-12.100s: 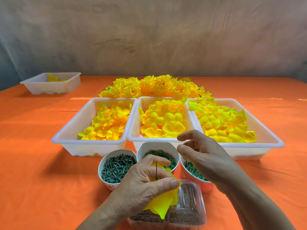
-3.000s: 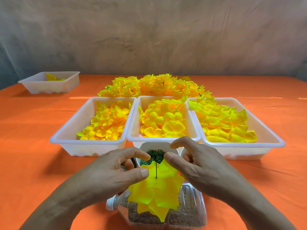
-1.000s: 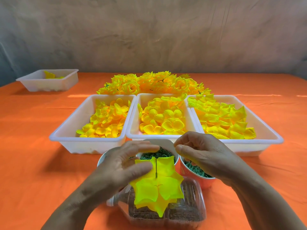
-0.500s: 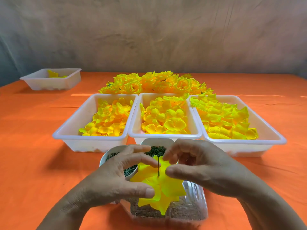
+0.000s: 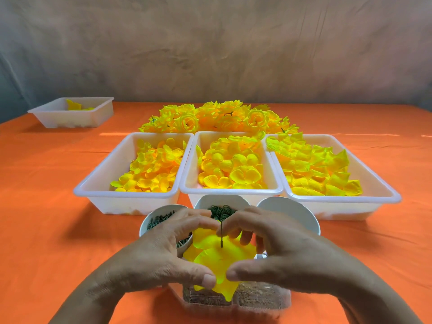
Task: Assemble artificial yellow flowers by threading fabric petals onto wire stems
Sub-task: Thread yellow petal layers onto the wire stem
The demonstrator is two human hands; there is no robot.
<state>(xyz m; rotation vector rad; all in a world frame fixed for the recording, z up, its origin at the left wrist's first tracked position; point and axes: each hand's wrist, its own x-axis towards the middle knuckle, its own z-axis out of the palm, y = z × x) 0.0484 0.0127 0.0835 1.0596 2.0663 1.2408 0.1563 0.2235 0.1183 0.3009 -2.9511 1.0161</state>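
A thin dark wire stem [image 5: 221, 235] stands upright through the middle of a stack of yellow fabric petals [image 5: 218, 260]. My left hand [image 5: 161, 251] and my right hand [image 5: 278, 249] hold the petals from either side. Both index fingertips meet at the stem above the petals. Both thumbs pinch the petals' near edge. The petal tips hang down in front of a clear plastic box [image 5: 236, 300] that holds fine brown pieces. The lower end of the stem is hidden under the petals.
Three white trays [image 5: 126, 197] [image 5: 230, 191] [image 5: 339, 199] of loose yellow petals stand side by side ahead. Three small cups [image 5: 161, 218] [image 5: 219, 206] [image 5: 289, 213] sit in front, two showing green parts. Finished yellow flowers [image 5: 217, 118] lie heaped behind. Another white tray [image 5: 70, 113] sits far left on the orange cloth.
Over the last second my right hand came in from the right cup to the petals. Both hands now close round the petal stack, thumbs meeting at its near edge.
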